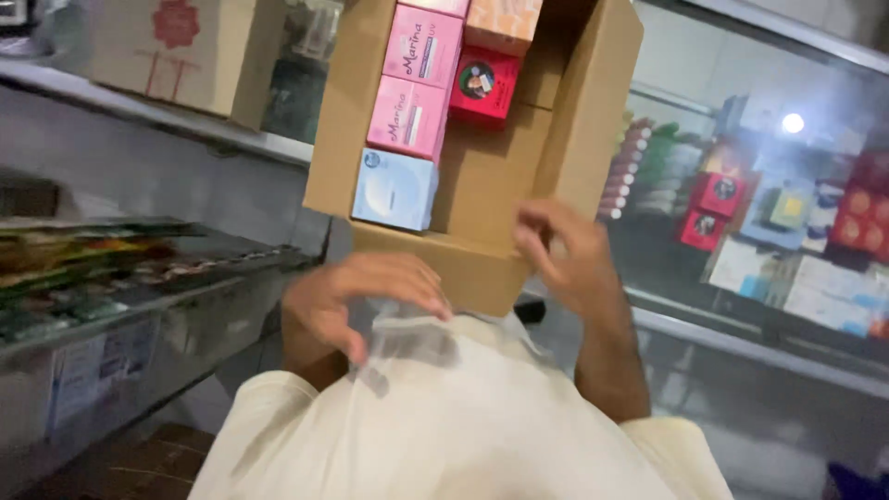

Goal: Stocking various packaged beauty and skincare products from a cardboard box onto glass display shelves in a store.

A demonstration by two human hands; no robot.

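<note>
Two hands work below an open cardboard box [482, 176], which sits straight ahead of me, its near wall just beyond the fingers. My left hand [366, 296] is curled, fingers bent down onto a thin, clear plastic bag [417, 370]; it seems to pinch the film, though blur keeps me from being sure of the grip. My right hand [565, 255] is half open, fingers loosely bent, close against the box's near right corner; I cannot tell whether it touches the cardboard or holds anything.

The bag looks see-through and crinkled, nearly colourless, draped over my pale cream shirt [463, 444] between the two hands, right in front of the box.

Inside the box, along its left wall: a pale blue carton [395, 190] nearest, two pink cartons [412, 116] stacked beyond it, a red carton [486, 85] with a round picture to their right, and an orange patterned carton [503, 23] farther still. The right half of the box shows bare cardboard.

Far left, a second cardboard box [185, 56] rests on a shelf. At right, a glass display case [769, 222] holds red and pale packages.
</note>
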